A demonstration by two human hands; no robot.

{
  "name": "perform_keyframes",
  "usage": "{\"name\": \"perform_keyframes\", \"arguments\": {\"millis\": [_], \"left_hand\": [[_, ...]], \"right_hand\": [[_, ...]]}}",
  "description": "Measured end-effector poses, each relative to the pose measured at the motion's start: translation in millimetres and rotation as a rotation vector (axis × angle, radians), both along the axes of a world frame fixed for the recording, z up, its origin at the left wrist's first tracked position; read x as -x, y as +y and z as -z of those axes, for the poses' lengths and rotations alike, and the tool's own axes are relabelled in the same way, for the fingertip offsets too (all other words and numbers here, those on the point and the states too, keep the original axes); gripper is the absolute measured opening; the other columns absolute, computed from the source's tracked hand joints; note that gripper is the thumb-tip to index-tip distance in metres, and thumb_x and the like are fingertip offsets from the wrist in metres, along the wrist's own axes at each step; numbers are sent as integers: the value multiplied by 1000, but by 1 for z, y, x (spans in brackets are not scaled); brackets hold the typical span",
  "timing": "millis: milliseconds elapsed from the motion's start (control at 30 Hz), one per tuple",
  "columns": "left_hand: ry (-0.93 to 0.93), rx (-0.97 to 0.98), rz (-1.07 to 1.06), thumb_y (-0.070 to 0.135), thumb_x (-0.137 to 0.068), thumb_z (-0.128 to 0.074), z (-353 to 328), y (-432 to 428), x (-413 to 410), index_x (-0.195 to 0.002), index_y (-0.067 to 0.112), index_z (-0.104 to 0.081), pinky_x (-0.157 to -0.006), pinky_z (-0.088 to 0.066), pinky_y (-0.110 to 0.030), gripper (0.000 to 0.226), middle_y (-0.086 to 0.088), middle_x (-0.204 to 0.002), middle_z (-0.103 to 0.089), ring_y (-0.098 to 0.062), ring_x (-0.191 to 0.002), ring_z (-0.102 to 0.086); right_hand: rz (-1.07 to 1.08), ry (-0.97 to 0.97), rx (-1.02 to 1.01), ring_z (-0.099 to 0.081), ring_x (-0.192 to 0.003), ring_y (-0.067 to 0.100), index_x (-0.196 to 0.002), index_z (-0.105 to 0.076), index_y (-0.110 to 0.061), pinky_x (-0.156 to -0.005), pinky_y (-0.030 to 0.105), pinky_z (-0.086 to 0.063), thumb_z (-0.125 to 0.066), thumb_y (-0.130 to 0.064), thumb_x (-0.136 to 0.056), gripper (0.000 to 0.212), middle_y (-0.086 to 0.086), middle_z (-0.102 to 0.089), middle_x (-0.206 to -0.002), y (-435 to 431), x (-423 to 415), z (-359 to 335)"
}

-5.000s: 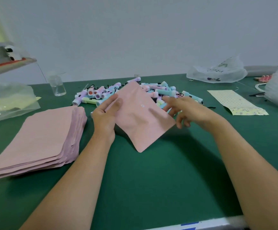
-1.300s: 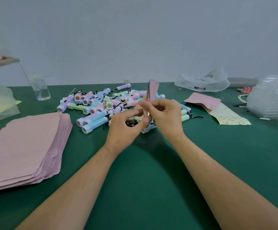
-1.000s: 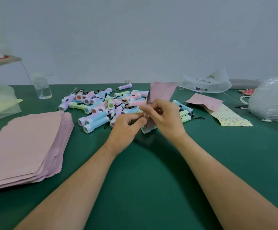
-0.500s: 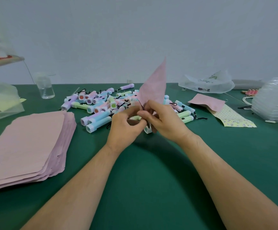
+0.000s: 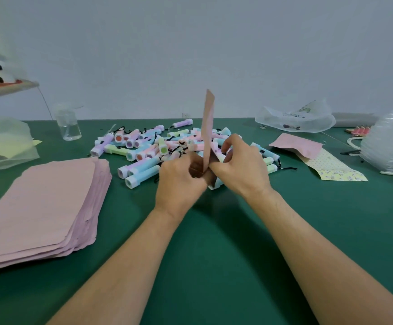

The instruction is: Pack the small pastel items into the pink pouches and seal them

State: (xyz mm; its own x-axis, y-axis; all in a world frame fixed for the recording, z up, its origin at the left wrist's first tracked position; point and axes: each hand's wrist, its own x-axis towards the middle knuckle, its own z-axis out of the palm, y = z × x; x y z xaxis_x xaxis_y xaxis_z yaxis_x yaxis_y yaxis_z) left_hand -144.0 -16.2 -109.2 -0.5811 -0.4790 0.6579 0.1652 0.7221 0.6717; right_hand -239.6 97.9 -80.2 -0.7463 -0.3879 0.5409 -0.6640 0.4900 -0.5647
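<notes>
From my remote seat I see both hands meeting over the middle of the green surface (image 5: 214, 249), just in front of the heap of pastel items (image 5: 144, 148). Between them stands one pink pouch (image 5: 208, 127), held upright and edge-on to the camera, its top well above the knuckles. The left hand (image 5: 181, 181) has its fingers curled round the pouch's lower end. The right hand (image 5: 240, 167) pinches the same end from the other side, its fingers bent over the edge. The two hands touch each other at the pouch's base, and I cannot tell whether anything is inside it.

The pastel items lie in a loose pile behind the hands, some with black cords. A stack of pink pouches (image 5: 38, 202) lies flat to the left, well apart from the hands. To the right, another pink pouch (image 5: 295, 145) rests partly on a patterned yellow sheet (image 5: 336, 168). A clear cup (image 5: 68, 125) stands at the far left of the pile.
</notes>
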Motion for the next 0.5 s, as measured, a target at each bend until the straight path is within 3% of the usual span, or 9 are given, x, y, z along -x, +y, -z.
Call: {"name": "perform_keyframes", "arguments": {"millis": [67,167,267,333,400,500], "left_hand": [[1,53,-65,31,-80,-80,1,2,5,-80,24,-65,-68,-58,-39,17,12,-68,-68,-11,-66,-66],[-88,1,-93,31,-82,-78,0,1,6,-115,28,-42,-69,-58,-42,49,11,-95,-66,-19,-77,-68],[-145,43,-123,27,-87,-71,1,1,6,-141,36,-22,-67,-53,-40,73,16,-103,-59,-20,-79,-67],[-174,84,-178,21,-94,-60,0,-2,7,-151,28,-23,-64,-47,-39,69,16,-95,-62,-24,-80,-65],[-181,30,-258,13,-94,-50,-3,-11,6,-157,23,-30,-65,-46,-42,67,0,-100,-70,-33,-87,-63],[-158,-3,-365,6,-92,-44,-7,-17,2,-159,22,-41,-73,-50,-44,69,-9,-117,-73,-37,-102,-63]], "right_hand": [[-9,21,-43,-56,-66,14,-80,-50,-28,-57,32,-41,-54,-49,-80,21,-8,-61,-66,-2,-1,0],[-144,133,-132,-52,-64,25,-72,-51,-21,-55,36,-40,-54,-29,-93,23,-4,-58,-64,-1,-1,0],[-163,238,-194,-52,-63,28,-74,-55,-16,-55,38,-42,-53,-34,-98,30,-1,-58,-62,-2,-1,2],[-116,287,-190,-50,-59,29,-68,-49,-17,-51,35,-33,-49,-42,-96,37,-2,-52,-57,-2,-2,2],[-34,300,-177,-47,-59,30,-65,-47,-17,-51,33,-25,-49,-42,-85,31,-3,-47,-55,-1,-1,0],[118,201,-109,-54,-66,33,-71,-58,-14,-52,33,-33,-59,-27,-73,13,2,-58,-61,2,6,-6]]}}
